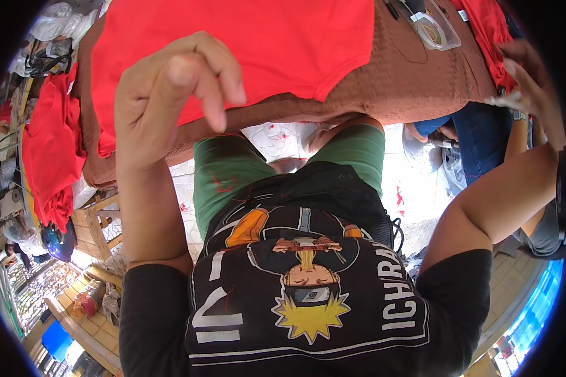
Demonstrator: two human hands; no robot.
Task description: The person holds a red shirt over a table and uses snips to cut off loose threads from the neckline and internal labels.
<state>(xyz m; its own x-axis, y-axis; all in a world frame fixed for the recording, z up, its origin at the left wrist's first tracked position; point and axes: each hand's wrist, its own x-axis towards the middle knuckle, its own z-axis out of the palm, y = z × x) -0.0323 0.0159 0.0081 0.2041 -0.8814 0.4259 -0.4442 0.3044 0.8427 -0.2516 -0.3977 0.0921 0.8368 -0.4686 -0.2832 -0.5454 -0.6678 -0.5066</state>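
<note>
My left hand (pixel 176 94) is raised over the near edge of a red cloth (pixel 258 44). Its fingers are loosely bent and apart, and I see nothing between them. The cloth, which looks like a garment, lies spread on a brown-covered padded surface (pixel 415 81). Out at the right rim, my right hand (pixel 538 85) is lifted beside another red garment (pixel 488 38). Blur and the picture's edge obscure its fingers. A pale streak shows at the fingertips, and I cannot make out whether it is a held thing.
A clear plastic tray (pixel 437 28) with small items sits at the far right of the padded surface. Red garments (pixel 53 144) hang in a pile at the left. Another person in blue jeans (pixel 484 138) is close on the right. Wooden crates (pixel 97 226) stand at the lower left.
</note>
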